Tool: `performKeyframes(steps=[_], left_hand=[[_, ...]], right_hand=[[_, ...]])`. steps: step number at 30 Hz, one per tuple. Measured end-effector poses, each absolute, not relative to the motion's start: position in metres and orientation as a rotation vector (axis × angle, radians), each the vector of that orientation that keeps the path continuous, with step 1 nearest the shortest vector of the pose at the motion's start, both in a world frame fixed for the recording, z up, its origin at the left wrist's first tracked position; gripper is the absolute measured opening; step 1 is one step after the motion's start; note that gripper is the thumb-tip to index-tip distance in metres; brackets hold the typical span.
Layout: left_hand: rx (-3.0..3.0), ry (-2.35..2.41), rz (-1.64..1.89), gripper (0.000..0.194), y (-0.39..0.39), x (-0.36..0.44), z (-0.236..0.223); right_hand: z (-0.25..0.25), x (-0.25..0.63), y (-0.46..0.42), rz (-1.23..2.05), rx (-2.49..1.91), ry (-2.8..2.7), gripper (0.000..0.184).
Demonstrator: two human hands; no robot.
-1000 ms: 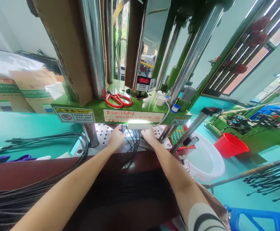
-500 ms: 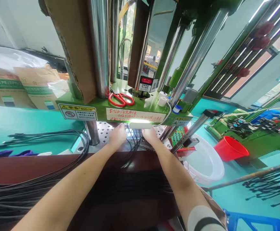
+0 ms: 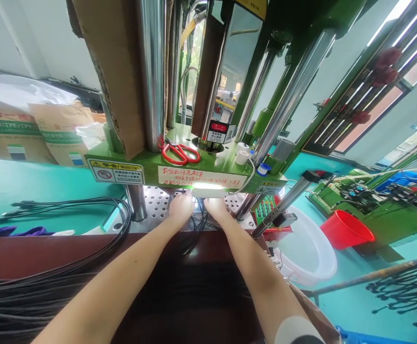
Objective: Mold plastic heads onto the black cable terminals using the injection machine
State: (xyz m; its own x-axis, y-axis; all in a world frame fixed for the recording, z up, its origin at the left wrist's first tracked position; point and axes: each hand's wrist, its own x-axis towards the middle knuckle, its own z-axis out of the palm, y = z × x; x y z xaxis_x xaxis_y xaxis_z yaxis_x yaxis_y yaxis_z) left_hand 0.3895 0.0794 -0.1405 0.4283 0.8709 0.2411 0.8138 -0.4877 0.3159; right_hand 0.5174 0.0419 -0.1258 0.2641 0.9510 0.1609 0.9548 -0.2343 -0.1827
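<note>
Both hands reach under the green press plate (image 3: 147, 160), close to the perforated metal bed. My left hand (image 3: 181, 209) is closed, its fingertips largely hidden, on the left side of a bundle of black cables (image 3: 198, 227). On the bundle's right, my right hand (image 3: 216, 209) is closed too, with its fingers turned away under the lit lamp (image 3: 208, 192). What either hand grips cannot be made out. The cables run from between the hands down over the brown table edge.
Red-handled scissors (image 3: 180, 154) lie on the press plate. More black cables (image 3: 32, 301) cover the table at left. A green button panel (image 3: 266, 208), a white tub (image 3: 326, 267) and a red bucket (image 3: 348, 229) are at right. Steel columns (image 3: 137, 203) flank the bed.
My left hand has shifted right and my right hand slightly left, so they are closer together around the cables. The whole view has moved a little.
</note>
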Motion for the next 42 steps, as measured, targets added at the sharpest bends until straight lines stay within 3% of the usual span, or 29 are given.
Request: performKeyframes(steps=[11,25,32,42], left_hand=[[2.585,1.341,0.657,0.033,0.065,0.403,-0.130],[2.607,1.308,0.699,0.036,0.079,0.410,-0.139],[2.800,0.916,0.649,0.029,0.093,0.372,-0.132],[2.864,0.828,0.541,0.045,0.108,0.369,-0.144]], right_hand=[[-0.115,0.506,0.046,-0.036,-2.247,-1.822,0.023],[-0.119,0.510,0.045,-0.076,-2.151,-1.941,0.033],[-0.114,0.532,0.019,-0.083,-1.948,-2.235,0.028],[-0.120,0.532,0.031,-0.087,-1.978,-2.250,0.037]])
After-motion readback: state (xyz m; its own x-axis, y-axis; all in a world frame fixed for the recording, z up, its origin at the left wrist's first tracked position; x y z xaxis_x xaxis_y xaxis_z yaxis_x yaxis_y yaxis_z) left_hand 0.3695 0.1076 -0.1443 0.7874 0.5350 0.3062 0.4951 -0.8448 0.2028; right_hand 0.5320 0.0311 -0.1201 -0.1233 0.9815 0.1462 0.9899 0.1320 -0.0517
